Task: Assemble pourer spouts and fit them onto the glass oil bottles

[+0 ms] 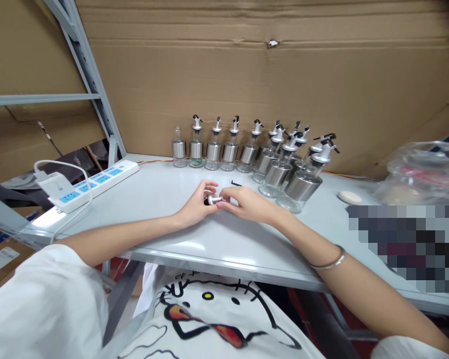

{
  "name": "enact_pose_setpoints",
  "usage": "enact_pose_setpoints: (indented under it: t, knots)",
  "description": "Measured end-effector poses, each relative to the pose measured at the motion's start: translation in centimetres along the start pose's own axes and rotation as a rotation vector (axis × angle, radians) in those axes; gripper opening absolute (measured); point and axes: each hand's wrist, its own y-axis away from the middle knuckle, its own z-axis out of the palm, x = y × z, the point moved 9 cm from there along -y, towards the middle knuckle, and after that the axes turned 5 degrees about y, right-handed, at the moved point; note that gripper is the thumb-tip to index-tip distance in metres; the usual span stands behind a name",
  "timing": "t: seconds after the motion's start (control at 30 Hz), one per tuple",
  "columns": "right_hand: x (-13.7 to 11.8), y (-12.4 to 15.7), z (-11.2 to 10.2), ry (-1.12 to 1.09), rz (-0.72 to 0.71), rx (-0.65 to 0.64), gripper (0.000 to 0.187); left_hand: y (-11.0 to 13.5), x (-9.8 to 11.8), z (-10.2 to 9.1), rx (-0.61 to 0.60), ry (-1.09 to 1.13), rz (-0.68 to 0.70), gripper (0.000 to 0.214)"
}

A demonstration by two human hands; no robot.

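A small pour spout (214, 200), white with a black stopper end, is held low over the table between my two hands. My left hand (197, 203) grips it by the stopper end, with the upper fingers curled above. My right hand (247, 202) pinches at the spout's narrow tip, and its fingers partly cover that end. Just beyond my fingers, a thin black lever (236, 183) lies loose on the table. At the left end of the bottle row stands a glass bottle with a steel band (179, 149) and no spout on its neck.
Several bottles with spouts (230, 150) line the back of the grey table (209, 244), crowding nearest at the right. A power strip (101, 183) with a plugged-in white adapter lies left. On the right are a pale oval object (349, 197) and a clear plastic bag (422, 172).
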Motion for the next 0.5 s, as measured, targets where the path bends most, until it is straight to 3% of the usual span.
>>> enact_pose_setpoints:
  t: [0.13,0.27,0.5]
  knots:
    - [-0.4,0.0,1.0,-0.052,0.007,-0.053,0.017,0.2,0.8,0.5,-0.102,-0.123,0.089,0.054]
    - [-0.3,0.1,0.3,-0.112,0.032,-0.042,0.024,0.6,3.3,0.9,-0.201,-0.213,0.331,0.055]
    - [1.6,0.2,-0.2,-0.332,0.129,-0.014,0.040,1.4,6.4,1.0,-0.257,-0.588,0.758,0.023]
